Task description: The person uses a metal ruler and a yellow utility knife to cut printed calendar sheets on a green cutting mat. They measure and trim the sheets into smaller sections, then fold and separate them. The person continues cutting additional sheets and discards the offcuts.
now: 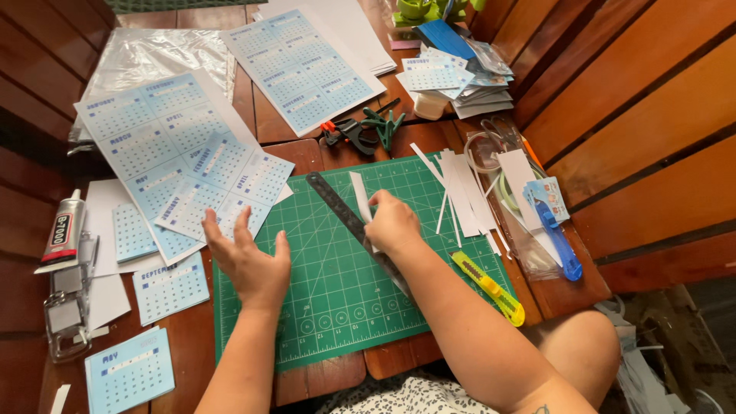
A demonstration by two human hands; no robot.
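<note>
While pinched in the right hand (392, 224), white paper strip (359, 195) above ruler (345, 215).

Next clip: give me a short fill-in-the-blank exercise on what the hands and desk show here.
1. The left hand rests open on the ____ cutting mat.
2. The right hand pinches a white paper strip beside a dark ____.
3. The utility knife lying by the right forearm is ____.
4. The glue tube lies to the person's ____.

Missing words: green; ruler; yellow; left

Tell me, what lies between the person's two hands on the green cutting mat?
In the head view, only bare green cutting mat lies between the left hand and the right hand. The dark ruler runs under the right hand.
</note>
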